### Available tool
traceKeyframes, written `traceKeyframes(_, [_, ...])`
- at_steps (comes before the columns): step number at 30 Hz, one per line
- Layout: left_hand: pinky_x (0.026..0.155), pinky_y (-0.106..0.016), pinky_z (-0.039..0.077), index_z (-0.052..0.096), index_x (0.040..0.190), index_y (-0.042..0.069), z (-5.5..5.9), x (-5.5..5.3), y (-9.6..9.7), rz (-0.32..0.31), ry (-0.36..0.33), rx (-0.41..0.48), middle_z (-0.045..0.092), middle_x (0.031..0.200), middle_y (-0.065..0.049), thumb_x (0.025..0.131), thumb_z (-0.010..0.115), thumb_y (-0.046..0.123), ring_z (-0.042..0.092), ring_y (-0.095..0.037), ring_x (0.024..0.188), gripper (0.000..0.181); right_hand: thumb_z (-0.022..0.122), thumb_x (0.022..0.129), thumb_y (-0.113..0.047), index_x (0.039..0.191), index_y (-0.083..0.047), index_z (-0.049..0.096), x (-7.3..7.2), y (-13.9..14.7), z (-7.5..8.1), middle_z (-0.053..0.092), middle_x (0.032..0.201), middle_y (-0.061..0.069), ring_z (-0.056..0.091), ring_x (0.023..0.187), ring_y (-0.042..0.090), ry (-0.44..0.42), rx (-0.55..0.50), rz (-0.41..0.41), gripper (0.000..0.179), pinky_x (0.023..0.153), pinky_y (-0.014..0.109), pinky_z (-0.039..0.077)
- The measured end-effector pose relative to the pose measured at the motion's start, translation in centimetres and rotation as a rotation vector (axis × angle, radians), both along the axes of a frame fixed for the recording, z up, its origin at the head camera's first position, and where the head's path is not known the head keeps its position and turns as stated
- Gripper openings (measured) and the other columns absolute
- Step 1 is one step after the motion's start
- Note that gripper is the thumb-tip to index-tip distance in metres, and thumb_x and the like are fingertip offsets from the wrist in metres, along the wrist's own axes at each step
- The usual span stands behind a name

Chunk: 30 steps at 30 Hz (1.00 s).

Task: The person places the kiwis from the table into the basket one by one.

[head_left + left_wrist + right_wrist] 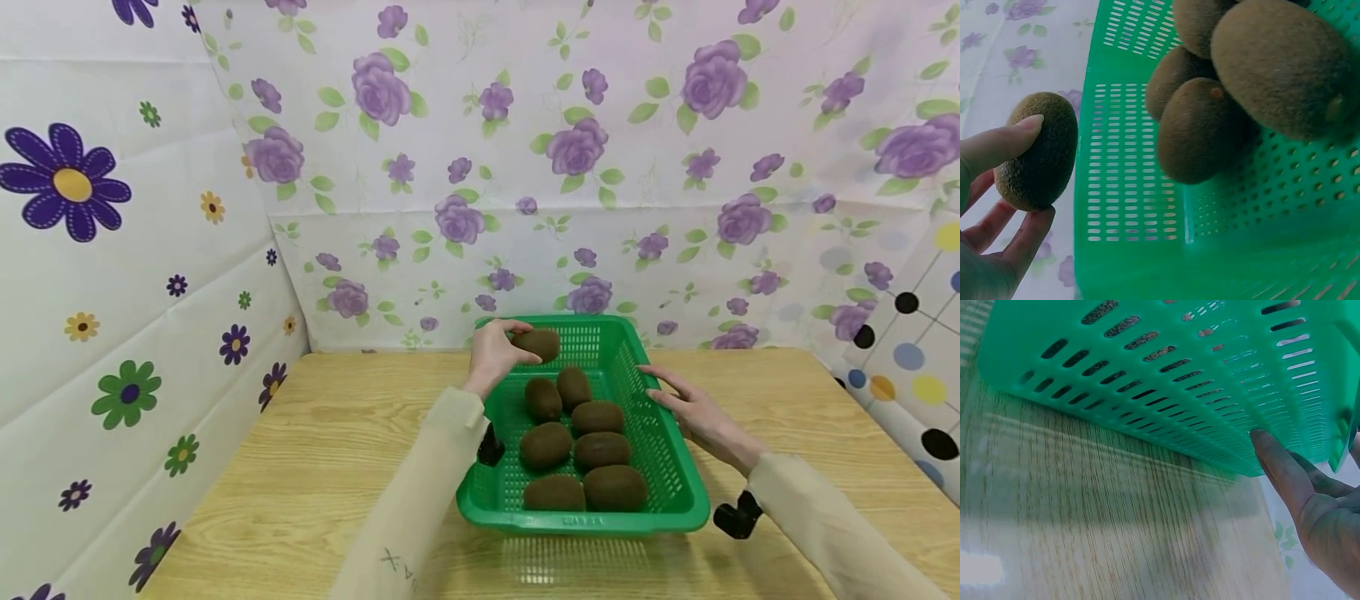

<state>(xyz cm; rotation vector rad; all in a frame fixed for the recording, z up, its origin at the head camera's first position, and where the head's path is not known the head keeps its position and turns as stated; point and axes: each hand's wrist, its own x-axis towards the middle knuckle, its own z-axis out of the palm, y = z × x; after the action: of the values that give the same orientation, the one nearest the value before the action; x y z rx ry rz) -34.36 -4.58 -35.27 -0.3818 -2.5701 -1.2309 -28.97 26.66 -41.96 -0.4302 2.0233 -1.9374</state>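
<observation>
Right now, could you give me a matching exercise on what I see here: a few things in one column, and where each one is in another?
Things:
1. left hand
2. right hand
3. green basket
4. kiwis in rows

Places or states:
A. stands on the wooden table
B. lie inside the basket
C. holds one kiwi at the far end
D. touches the basket's outer side wall

Pairs: 1-C, 2-D, 3-A, 4-B
</observation>
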Motion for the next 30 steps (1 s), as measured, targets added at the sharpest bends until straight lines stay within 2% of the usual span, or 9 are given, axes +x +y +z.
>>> traceKeyframes(5, [0.071, -0.029, 0.047, 0.07, 0.1, 0.015, -0.8, 0.0, 0.4, 0.006, -0.007, -0.004, 0.061, 0.096, 0.001, 0.062, 0.084, 0.015, 0.056, -0.016, 0.084, 0.04, 0.044, 0.097, -0.024, 0.146, -0.018, 0.017, 0.0, 0.1, 0.0, 0.03, 0.126, 0.031, 0.061, 0.081, 0.026, -0.013, 0.023, -0.021, 0.056, 0.072, 0.048, 0.048])
traceKeyframes(7, [0.073, -0.03, 0.047, 0.07, 0.101, 0.014, -1.1, -0.1, 0.6, 0.0, -0.002, -0.002, 0.059, 0.098, 0.0, 0.063, 0.084, 0.015, 0.054, -0.017, 0.088, 0.04, 0.044, 0.097, -0.023, 0.146, -0.017, 0.017, 0.0, 0.1, 0.1, 0.028, 0.131, 0.029, 0.06, 0.086, 0.028, -0.007, 0.019, -0.021, 0.056, 0.072, 0.048, 0.048])
traceKeyframes(12, [0.075, -0.032, 0.047, 0.069, 0.103, 0.013, -1.9, -0.4, 1.1, 0.017, 0.004, -0.013, 0.056, 0.1, -0.002, 0.065, 0.083, 0.015, 0.052, -0.02, 0.092, 0.041, 0.045, 0.097, -0.025, 0.146, -0.017, 0.019, 0.0, 0.0, 0.1, 0.031, 0.128, 0.02, 0.058, 0.068, 0.017, 0.01, 0.047, -0.028, 0.056, 0.068, 0.042, 0.05])
traceKeyframes(15, [0.074, -0.033, 0.047, 0.068, 0.104, 0.013, -2.1, -0.6, 1.4, 0.032, 0.016, -0.014, 0.056, 0.1, -0.003, 0.066, 0.083, 0.015, 0.052, -0.021, 0.091, 0.041, 0.046, 0.096, -0.026, 0.145, -0.018, 0.021, 0.0, -0.1, 0.0, 0.041, 0.106, 0.02, 0.051, 0.056, 0.013, 0.013, 0.061, -0.045, 0.055, 0.066, 0.04, 0.05])
traceKeyframes(19, [0.073, -0.033, 0.048, 0.068, 0.104, 0.012, -2.3, -0.9, 1.8, 0.047, 0.022, -0.007, 0.056, 0.1, -0.005, 0.067, 0.082, 0.013, 0.053, -0.023, 0.089, 0.041, 0.045, 0.097, -0.025, 0.145, -0.018, 0.021, 0.1, 0.1, 0.1, 0.04, 0.111, 0.021, 0.055, 0.061, 0.016, 0.011, 0.051, -0.051, 0.055, 0.067, 0.043, 0.05])
traceKeyframes(21, [0.074, -0.034, 0.047, 0.067, 0.104, 0.011, -2.4, -1.1, 2.0, 0.063, 0.019, -0.018, 0.055, 0.099, -0.005, 0.066, 0.082, 0.011, 0.053, -0.024, 0.089, 0.041, 0.045, 0.097, -0.024, 0.146, -0.018, 0.02, 0.0, 0.1, 0.1, 0.035, 0.124, 0.023, 0.059, 0.071, 0.022, 0.005, 0.038, -0.042, 0.055, 0.069, 0.044, 0.05])
traceKeyframes(23, [0.075, -0.034, 0.047, 0.067, 0.104, 0.009, -2.7, -1.4, 2.1, 0.077, 0.009, -0.039, 0.055, 0.099, -0.007, 0.066, 0.082, 0.009, 0.053, -0.025, 0.09, 0.04, 0.044, 0.097, -0.022, 0.146, -0.016, 0.017, 0.0, 0.2, 0.1, 0.019, 0.139, 0.023, 0.059, 0.089, 0.03, -0.002, 0.017, -0.023, 0.056, 0.072, 0.048, 0.048])
traceKeyframes(26, [0.075, -0.035, 0.047, 0.067, 0.104, 0.007, -3.2, -1.8, 2.2, 0.101, -0.04, -0.046, 0.056, 0.101, -0.008, 0.066, 0.081, 0.006, 0.054, -0.026, 0.091, 0.041, 0.044, 0.097, -0.022, 0.146, -0.016, 0.017, 0.0, 0.2, 0.1, 0.016, 0.141, 0.024, 0.056, 0.095, 0.035, -0.01, 0.009, -0.022, 0.056, 0.073, 0.049, 0.048])
traceKeyframes(30, [0.076, -0.036, 0.047, 0.067, 0.104, 0.006, -3.7, -2.4, 2.0, 0.144, -0.126, 0.006, 0.059, 0.105, -0.008, 0.065, 0.081, 0.003, 0.055, -0.027, 0.093, 0.042, 0.044, 0.097, -0.022, 0.146, -0.016, 0.017, 0.0, 0.1, 0.1, 0.007, 0.145, 0.02, 0.055, 0.097, 0.035, 0.002, 0.022, -0.018, 0.056, 0.074, 0.049, 0.048])
